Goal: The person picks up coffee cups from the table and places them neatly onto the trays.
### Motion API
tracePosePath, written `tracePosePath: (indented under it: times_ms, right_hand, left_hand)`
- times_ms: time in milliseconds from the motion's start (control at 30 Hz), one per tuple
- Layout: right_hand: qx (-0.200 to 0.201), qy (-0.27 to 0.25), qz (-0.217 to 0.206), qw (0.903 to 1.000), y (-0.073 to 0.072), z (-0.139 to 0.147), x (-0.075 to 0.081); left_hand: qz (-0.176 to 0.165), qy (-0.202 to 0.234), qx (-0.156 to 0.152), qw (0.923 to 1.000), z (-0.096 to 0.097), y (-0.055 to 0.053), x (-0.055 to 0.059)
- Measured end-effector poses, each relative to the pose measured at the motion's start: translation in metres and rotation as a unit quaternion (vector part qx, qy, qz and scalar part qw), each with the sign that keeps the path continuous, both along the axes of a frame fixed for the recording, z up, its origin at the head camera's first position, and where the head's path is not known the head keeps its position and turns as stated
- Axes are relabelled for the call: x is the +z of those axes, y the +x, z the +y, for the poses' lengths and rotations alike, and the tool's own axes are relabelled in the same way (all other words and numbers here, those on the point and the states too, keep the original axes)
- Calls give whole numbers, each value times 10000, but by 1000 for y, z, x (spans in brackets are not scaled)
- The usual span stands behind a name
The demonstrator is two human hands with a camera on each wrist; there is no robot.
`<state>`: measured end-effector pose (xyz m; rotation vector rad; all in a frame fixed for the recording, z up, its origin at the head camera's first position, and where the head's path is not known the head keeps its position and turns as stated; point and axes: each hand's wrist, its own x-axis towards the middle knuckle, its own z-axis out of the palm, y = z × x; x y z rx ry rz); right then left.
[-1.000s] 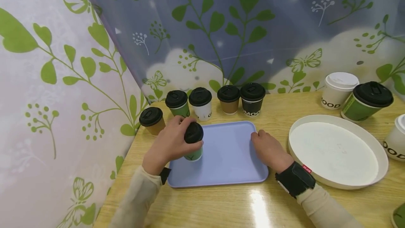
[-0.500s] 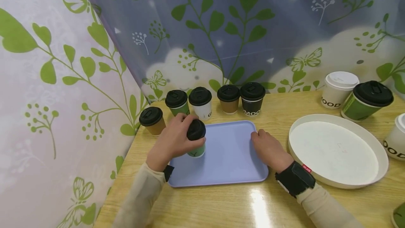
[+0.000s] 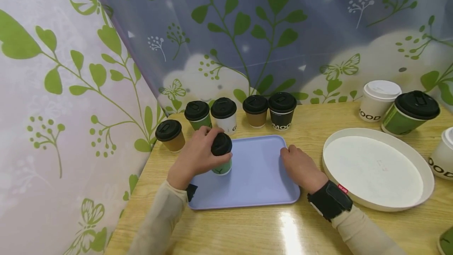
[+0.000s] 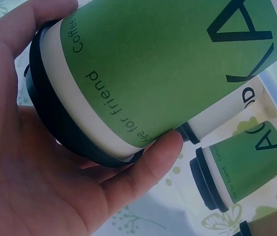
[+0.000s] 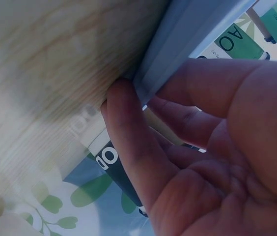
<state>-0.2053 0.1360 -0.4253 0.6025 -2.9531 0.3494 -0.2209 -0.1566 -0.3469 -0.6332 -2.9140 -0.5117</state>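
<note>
My left hand (image 3: 196, 156) grips a green paper coffee cup (image 4: 173, 64) around its black lid (image 3: 221, 145), thumb and fingers on either side. The cup stands upright over the left part of a lilac rectangular tray (image 3: 260, 172); its base overlaps the tray's surface in the head view. On the tray's right side, my right hand (image 3: 301, 167) pinches the rim. The right wrist view shows the tray's edge (image 5: 178, 49) held between the thumb and the curled fingers, with one fingertip down by the wooden table.
Behind the tray stand a brown cup (image 3: 170, 135), a green cup (image 3: 198, 115), a white cup (image 3: 224, 117), another brown cup (image 3: 256, 111) and a black cup (image 3: 282, 113). A round white tray (image 3: 376, 168) lies right, near a white-lidded cup (image 3: 378, 99) and a green cup (image 3: 407, 115).
My left hand has moved the green coffee cup slightly to the right and back over the tray. The right hand has stayed at the tray's rim.
</note>
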Motion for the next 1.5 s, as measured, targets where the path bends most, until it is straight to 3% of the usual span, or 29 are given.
tracePosePath:
  times_ms: [867,1500]
  right_hand:
    - [-43,-5,-48,10000,-2,0,-1]
    - [-34,-70,58,10000,0,1,-2]
  left_hand:
    - [-135,23,208,9997,-2,-20,-14]
    - [-248,79,437,9987,-12,-28,-10]
